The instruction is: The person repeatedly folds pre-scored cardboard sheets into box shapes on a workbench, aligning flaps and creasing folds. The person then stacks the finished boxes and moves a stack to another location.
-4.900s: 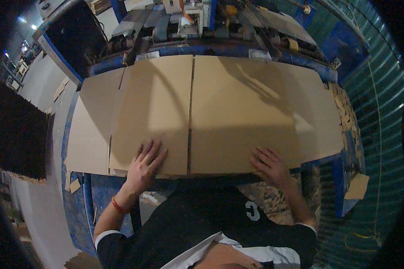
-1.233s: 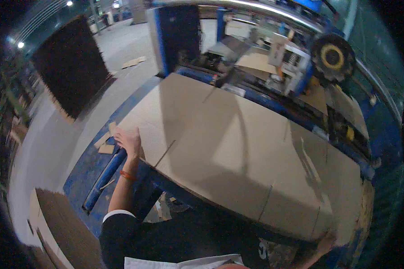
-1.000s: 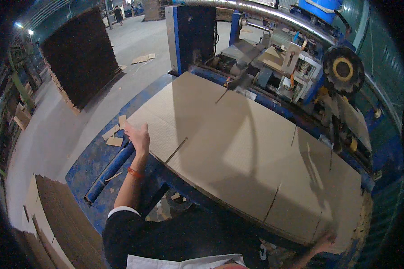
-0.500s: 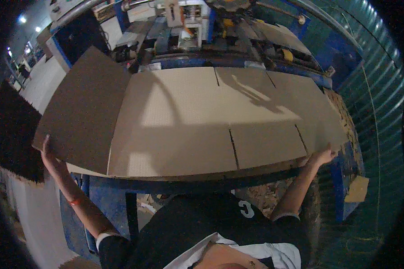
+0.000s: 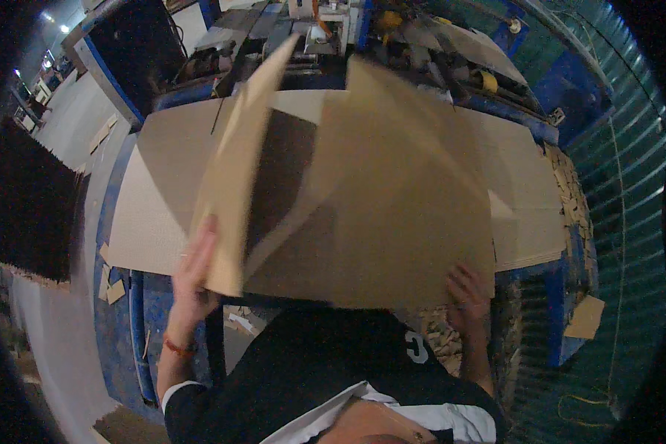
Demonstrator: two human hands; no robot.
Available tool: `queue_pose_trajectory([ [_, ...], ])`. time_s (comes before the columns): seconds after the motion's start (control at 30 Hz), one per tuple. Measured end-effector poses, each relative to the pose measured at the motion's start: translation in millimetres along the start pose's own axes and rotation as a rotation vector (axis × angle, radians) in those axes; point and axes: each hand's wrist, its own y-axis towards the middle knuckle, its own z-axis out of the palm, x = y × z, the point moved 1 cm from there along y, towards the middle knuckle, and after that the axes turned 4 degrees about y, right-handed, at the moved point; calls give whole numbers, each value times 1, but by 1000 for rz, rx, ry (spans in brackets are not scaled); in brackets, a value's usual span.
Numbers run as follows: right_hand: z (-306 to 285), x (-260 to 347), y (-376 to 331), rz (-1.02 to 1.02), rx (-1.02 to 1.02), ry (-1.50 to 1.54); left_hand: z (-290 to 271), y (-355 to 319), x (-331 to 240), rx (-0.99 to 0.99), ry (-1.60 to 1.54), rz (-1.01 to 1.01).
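Observation:
A creased cardboard sheet [image 5: 411, 192] is bent upward in front of me, its two end panels standing and leaning toward the middle. My left hand [image 5: 192, 274] is at the lower edge of the blurred left panel [image 5: 238, 177], fingers lying along its outer side. At the lower right corner of the wide right panel, my right hand [image 5: 466, 297] has its fingers against the board. Both thumbs are hidden. Between the panels shows a darker brown inner face [image 5: 285, 177]. Beneath lies another flat cardboard sheet [image 5: 152, 203] with slots cut in it.
Beyond the sheets stands a blue machine [image 5: 274, 63] with rollers and a yellow part. Small cardboard scraps [image 5: 567, 196] are heaped at the right edge. A dark stack of cardboard [image 5: 33, 203] stands on the left, and a green corrugated wall [image 5: 636, 244] runs along the right.
Both hands have come inward from the far ends of the sheet. Its end panels have swung up and toward each other, uncovering the flat sheet underneath.

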Motion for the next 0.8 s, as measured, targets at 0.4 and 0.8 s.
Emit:
queue_pose_trajectory([
  [0.4, 19, -30, 67, -17, 420, 125, 44, 35, -20, 439, 396, 194],
  [0.8, 79, -126, 205, -13, 280, 16, 106, 173, 79, 60, 420, 324],
])
